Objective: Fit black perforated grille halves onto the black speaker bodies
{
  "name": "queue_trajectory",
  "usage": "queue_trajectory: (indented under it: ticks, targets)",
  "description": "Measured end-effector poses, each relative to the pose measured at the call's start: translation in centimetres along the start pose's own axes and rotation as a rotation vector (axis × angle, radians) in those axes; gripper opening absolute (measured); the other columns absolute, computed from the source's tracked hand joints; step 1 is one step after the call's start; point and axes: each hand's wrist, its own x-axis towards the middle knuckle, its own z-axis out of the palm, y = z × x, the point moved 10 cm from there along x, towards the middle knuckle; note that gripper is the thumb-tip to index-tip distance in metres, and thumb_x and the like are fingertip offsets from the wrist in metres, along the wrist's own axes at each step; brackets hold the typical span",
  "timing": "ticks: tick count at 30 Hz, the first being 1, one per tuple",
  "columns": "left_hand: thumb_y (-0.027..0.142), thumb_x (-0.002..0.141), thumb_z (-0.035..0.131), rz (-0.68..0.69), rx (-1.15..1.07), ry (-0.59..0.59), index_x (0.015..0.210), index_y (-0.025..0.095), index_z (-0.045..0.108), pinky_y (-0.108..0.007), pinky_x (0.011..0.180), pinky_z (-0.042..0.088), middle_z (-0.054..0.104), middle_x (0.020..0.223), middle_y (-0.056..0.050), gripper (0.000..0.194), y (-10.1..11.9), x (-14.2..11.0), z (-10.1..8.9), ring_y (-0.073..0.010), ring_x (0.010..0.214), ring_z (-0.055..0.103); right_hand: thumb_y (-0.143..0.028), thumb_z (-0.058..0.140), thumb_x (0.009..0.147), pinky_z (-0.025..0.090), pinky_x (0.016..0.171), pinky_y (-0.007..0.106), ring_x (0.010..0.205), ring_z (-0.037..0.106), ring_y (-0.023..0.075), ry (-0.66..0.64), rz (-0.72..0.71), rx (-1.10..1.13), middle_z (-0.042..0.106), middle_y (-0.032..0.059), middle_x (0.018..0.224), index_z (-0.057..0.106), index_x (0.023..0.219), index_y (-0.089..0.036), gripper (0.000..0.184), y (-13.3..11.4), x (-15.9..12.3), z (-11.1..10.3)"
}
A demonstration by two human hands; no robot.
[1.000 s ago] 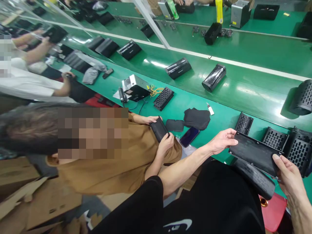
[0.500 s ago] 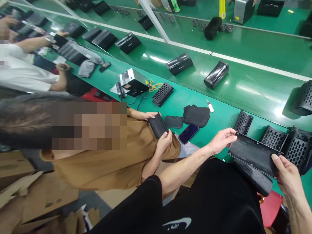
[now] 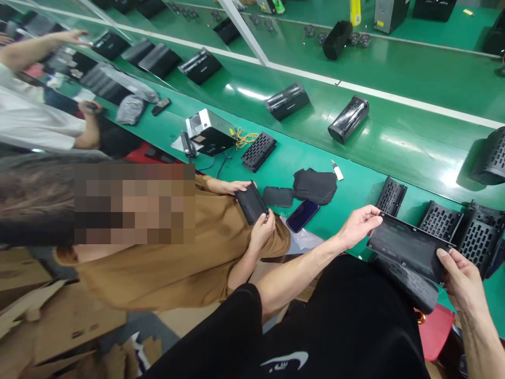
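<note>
A black speaker grille panel (image 3: 408, 247) is stretched between my two hands, its smooth dark face turned up and small clips along its edges. My left hand (image 3: 361, 226) pinches its left corner with thumb and fingers. At the opposite end, my right hand (image 3: 463, 271) grips the edge, thumb on top. Below the panel, partly hidden by it, lies a rounded black slotted shell (image 3: 418, 289) near my lap. Just beyond the panel stand slotted black housings (image 3: 441, 220) on the green bench (image 3: 351, 197).
A co-worker in a brown shirt (image 3: 165, 273) sits at my left, both hands on a similar black panel (image 3: 251, 204). A phone (image 3: 303, 216), black sheets (image 3: 314, 186) and a small white bottle (image 3: 337, 170) lie between us. Black speakers (image 3: 349, 120) rest on the green conveyor (image 3: 414, 137).
The view has shifted slightly, so things sit a little further left. My grip on the panel is the same. Farther left, a person in white has raised an arm over the bench.
</note>
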Motion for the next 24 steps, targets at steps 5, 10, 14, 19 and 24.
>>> queue_trajectory:
  ticks: [5, 10, 14, 19, 24]
  targets:
    - [0.056, 0.071, 0.09, -0.011, -0.039, -0.02, 0.092, 0.017, 0.065, -0.022, 0.059, 0.037, 0.061, 0.074, 0.004, 0.05, -0.7, 0.2, 0.1, -0.0083, 0.061, 0.051, -0.063, 0.099, 0.059, 0.025, 0.036, 0.026, 0.038, 0.03, 0.0093, 0.051, -0.014, -0.014, 0.053, -0.0074, 0.053, 0.066, 0.082, -0.025, 0.055, -0.5, -0.3, -0.1]
    - [0.045, 0.07, 0.091, 0.002, -0.034, -0.014, 0.093, 0.016, 0.066, -0.022, 0.064, 0.039, 0.066, 0.08, 0.002, 0.045, -0.7, 0.2, -0.1, -0.0091, 0.066, 0.055, -0.063, 0.102, 0.055, 0.026, 0.036, 0.025, 0.039, 0.034, 0.0094, 0.042, 0.011, 0.006, 0.061, -0.0048, 0.059, 0.068, 0.084, -0.025, 0.058, -0.3, -0.4, 0.1]
    - [0.042, 0.071, 0.088, 0.001, -0.025, -0.006, 0.092, 0.016, 0.066, -0.022, 0.063, 0.037, 0.066, 0.078, 0.002, 0.04, -0.7, 0.2, -0.1, -0.009, 0.065, 0.054, -0.059, 0.099, 0.062, 0.043, 0.044, 0.026, 0.046, 0.052, 0.0135, 0.019, 0.004, 0.015, 0.071, -0.001, 0.07, 0.072, 0.087, -0.024, 0.05, -0.1, -0.3, 0.3]
    - [0.044, 0.07, 0.089, -0.008, -0.032, 0.007, 0.092, 0.017, 0.066, -0.023, 0.065, 0.039, 0.067, 0.079, 0.002, 0.042, -0.9, 0.3, -0.3, -0.0099, 0.067, 0.056, -0.055, 0.1, 0.062, 0.041, 0.041, 0.025, 0.044, 0.05, 0.0121, 0.008, 0.017, 0.045, 0.072, -0.0017, 0.07, 0.071, 0.084, -0.025, 0.048, 0.5, 0.0, 0.2]
    - [0.045, 0.072, 0.087, -0.004, -0.025, 0.0, 0.092, 0.016, 0.065, -0.023, 0.062, 0.038, 0.065, 0.078, 0.002, 0.041, -1.2, 0.4, -0.4, -0.009, 0.064, 0.054, -0.053, 0.096, 0.071, 0.049, 0.046, 0.026, 0.052, 0.061, 0.0161, -0.032, 0.0, 0.025, 0.076, -0.0005, 0.079, 0.074, 0.096, -0.026, 0.043, 1.2, 0.6, -0.1]
